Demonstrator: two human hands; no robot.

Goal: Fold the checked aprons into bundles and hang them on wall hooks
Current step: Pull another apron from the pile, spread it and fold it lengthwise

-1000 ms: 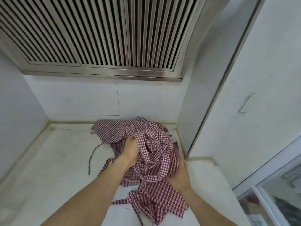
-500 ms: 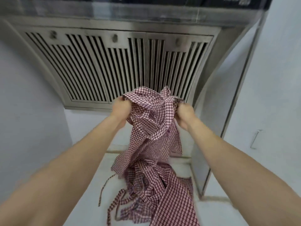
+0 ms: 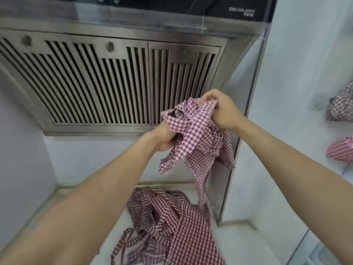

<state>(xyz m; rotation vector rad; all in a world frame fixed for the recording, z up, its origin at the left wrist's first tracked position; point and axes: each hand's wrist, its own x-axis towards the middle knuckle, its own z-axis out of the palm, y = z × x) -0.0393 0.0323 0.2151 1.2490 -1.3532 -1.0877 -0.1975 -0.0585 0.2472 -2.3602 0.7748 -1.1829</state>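
A red-and-white checked apron [image 3: 198,142] hangs bunched in the air in front of the range hood. My right hand [image 3: 219,109] grips its top edge, fingers closed over the cloth. My left hand [image 3: 164,138] holds the apron lower down at its left side. A tail of the apron trails down toward the counter. More checked aprons [image 3: 168,226] lie in a loose heap on the white counter [image 3: 72,203] below. Two folded checked bundles, an upper bundle [image 3: 340,106] and a lower bundle [image 3: 342,150], hang on the white wall at the far right.
A steel range hood [image 3: 107,83] with slatted vents fills the upper view. A steel-edged cabinet side [image 3: 246,115] stands just right of my hands. White tiled walls close the counter at the left and back.
Both hands lifted one apron off the heap on the counter and raised it before the hood. They then shifted right, the right hand higher. The view tilted up and right, revealing hanging bundles.
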